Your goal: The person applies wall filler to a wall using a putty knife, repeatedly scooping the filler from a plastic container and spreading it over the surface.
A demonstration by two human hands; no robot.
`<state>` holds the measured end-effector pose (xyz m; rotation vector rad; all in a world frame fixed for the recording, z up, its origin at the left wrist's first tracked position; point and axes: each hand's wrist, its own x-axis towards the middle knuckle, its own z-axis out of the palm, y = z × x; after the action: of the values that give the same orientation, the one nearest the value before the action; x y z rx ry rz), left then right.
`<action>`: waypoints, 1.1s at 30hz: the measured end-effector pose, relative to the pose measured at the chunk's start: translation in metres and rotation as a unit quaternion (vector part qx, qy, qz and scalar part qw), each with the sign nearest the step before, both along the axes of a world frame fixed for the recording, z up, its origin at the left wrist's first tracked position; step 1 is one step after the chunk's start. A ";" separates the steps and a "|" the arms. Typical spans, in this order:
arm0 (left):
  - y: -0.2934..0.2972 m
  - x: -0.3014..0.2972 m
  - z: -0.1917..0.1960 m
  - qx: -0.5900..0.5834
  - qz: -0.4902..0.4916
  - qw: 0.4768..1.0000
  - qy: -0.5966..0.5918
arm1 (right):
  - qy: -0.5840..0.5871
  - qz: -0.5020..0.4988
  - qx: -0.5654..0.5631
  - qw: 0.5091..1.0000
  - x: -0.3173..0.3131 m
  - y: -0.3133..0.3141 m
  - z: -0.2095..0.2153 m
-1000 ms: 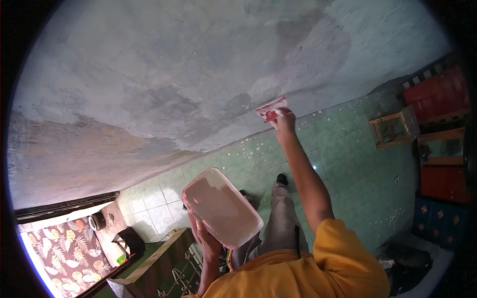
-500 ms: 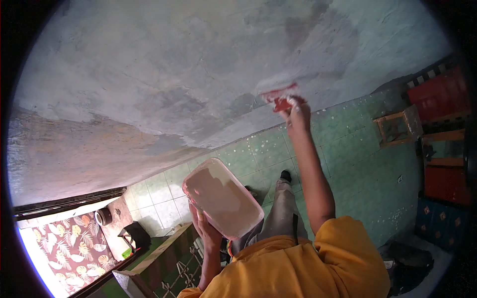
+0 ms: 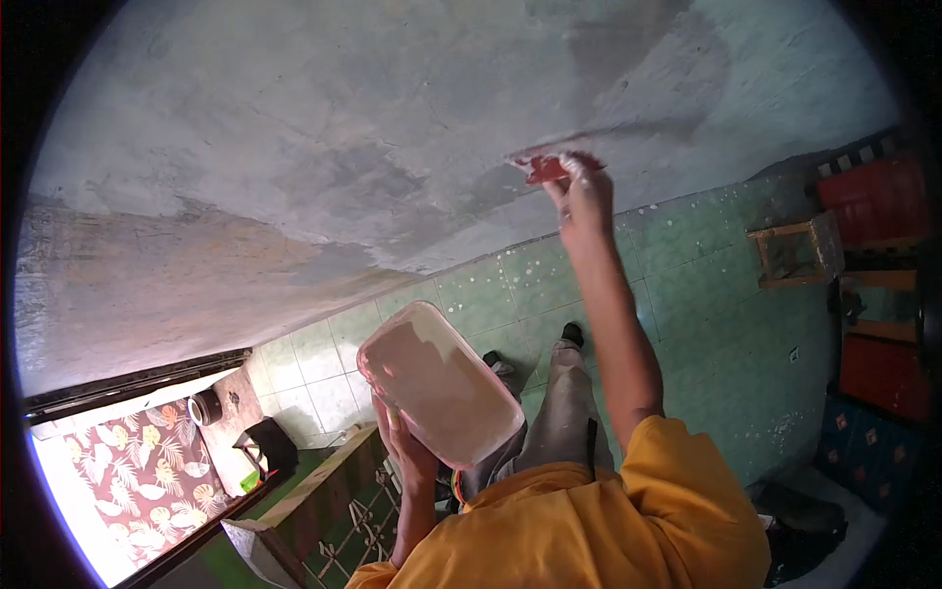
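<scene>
Tub (image 3: 442, 385) w/ pale paste, left hand (image 3: 407, 447) under

Grey, patchy plastered wall (image 3: 324, 177) above green tiled floor (image 3: 726, 324). Small wooden stool (image 3: 790, 250) and red cabinets (image 3: 878, 285) at right. Bright leaf-patterned curtain (image 3: 118, 481) lower left.

Rough matt grey plastered wall (image 3: 294, 167); translucent pinkish plastic rectangular tub (image 3: 439, 383), smeared; glossy green floor tiles (image 3: 706, 294); small wooden stool (image 3: 790, 253).

A single head-worn fisheye view looks steeply down along the person's own body, close above the orange shirt (image 3: 599, 520), taking in the grey plastered wall (image 3: 324, 167) and green tiled floor (image 3: 726, 324) beneath.
</scene>
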<state>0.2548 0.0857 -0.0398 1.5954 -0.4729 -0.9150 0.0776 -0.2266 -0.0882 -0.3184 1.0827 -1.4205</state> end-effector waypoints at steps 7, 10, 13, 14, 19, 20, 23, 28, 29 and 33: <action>0.009 0.012 -0.009 -0.036 -0.022 0.999 -0.012 | 0.001 -0.003 0.008 1.000 -0.013 0.013 -0.047; 0.013 0.013 -0.015 0.010 0.011 0.999 -0.030 | 0.043 0.020 0.115 0.992 0.006 0.004 -0.156; 0.016 0.010 -0.019 -0.024 0.024 0.998 0.044 | -0.019 -0.030 0.113 0.993 0.025 -0.006 -0.211; 0.019 0.011 -0.022 -0.012 0.021 0.999 0.035 | -0.019 -0.032 0.113 0.993 0.028 -0.011 -0.216; 0.033 0.024 -0.015 -0.002 0.029 1.000 -0.004 | -0.044 -0.034 0.047 0.997 0.051 0.001 -0.134; 0.035 0.028 -0.019 -0.007 0.023 1.000 -0.007 | -0.049 -0.030 0.010 0.998 0.043 0.004 -0.102; 0.038 0.031 -0.015 -0.011 0.008 1.000 0.001 | -0.034 -0.031 -0.034 0.998 0.010 0.009 -0.021; 0.030 0.033 -0.008 0.009 0.002 0.999 -0.042 | -0.039 -0.076 -0.043 0.995 -0.002 0.020 -0.017; 0.028 0.031 -0.009 -0.004 0.015 1.000 -0.017 | -0.021 -0.092 0.015 0.995 -0.005 0.014 -0.039; 0.037 0.035 -0.017 -0.017 0.018 0.999 -0.030 | 0.007 -0.049 0.070 0.996 -0.001 -0.017 -0.083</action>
<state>0.2896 0.1222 -0.0566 1.5985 -0.4979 -0.8309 0.0768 -0.2438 -0.1715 -0.1753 1.2172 -1.4222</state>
